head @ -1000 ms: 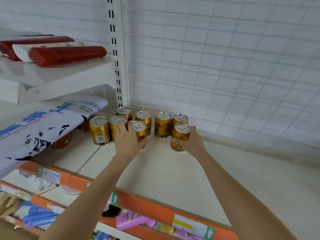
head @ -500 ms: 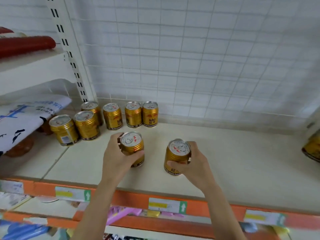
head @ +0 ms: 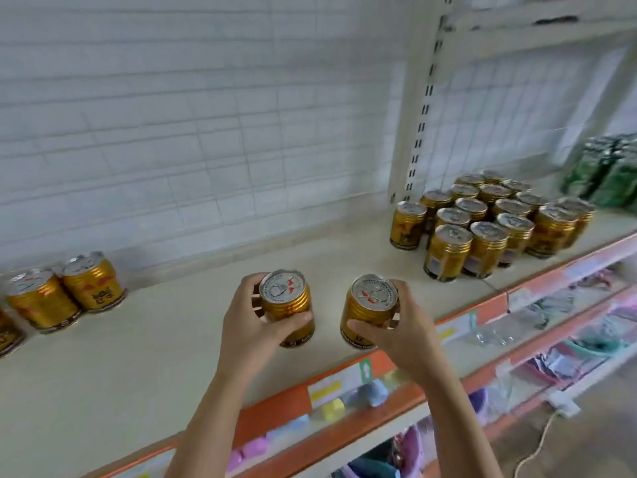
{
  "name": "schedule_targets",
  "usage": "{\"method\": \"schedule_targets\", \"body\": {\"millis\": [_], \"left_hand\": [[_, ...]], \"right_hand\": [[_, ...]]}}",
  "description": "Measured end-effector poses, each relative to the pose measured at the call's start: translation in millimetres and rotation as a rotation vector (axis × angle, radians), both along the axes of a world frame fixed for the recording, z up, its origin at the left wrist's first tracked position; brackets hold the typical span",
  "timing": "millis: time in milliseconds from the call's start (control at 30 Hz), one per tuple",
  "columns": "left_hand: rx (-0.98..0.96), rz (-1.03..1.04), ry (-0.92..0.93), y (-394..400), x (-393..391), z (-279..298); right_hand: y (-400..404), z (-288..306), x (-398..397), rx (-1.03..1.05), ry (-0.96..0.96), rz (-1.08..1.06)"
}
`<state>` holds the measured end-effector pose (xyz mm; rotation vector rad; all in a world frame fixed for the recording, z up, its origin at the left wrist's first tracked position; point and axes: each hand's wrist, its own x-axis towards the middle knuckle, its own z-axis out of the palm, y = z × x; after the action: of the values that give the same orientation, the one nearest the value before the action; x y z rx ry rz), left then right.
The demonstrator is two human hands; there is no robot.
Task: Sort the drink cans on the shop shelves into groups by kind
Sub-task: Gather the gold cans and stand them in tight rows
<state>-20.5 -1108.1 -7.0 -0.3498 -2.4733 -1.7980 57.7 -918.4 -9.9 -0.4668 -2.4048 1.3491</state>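
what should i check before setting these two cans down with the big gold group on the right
1. Left hand grips its can firmly: ok, fingers wrap the side.
2. Right hand grips its can: ok.
3. Both cans upright: ok, lids face up.
4. Same kind as the right group: ok by the gold colour; labels too blurred to confirm.
5. Free shelf in front of and left of that group: ok.
6. Green packs kept apart from the group: ok.
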Motion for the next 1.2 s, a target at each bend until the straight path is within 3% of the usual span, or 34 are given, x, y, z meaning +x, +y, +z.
{"method": "schedule_targets", "body": {"millis": [233, 600, 933, 1067, 1200], "left_hand": [[-0.007, -0.177, -0.010, 111, -16, -4], [-0.168, -0.287, 0.021, 230, -73, -4], [-0.275, -0.325, 0.077, 244, -88, -6], [-0.426, -0.327, 0.122, 236, -86, -7], [-0.593, -0.319, 0.197, 202, -76, -15]], "right_hand": [[88, -6, 8, 0.086, 0.070, -0.214], [165, -7, -13, 0.223, -0.110, -0.373], [189, 6, -11, 0.304, -0.198, -0.327], [186, 8, -8, 0.302, -0.240, -0.321], [165, 10, -1, 0.476, -0.197, -0.412]]}}
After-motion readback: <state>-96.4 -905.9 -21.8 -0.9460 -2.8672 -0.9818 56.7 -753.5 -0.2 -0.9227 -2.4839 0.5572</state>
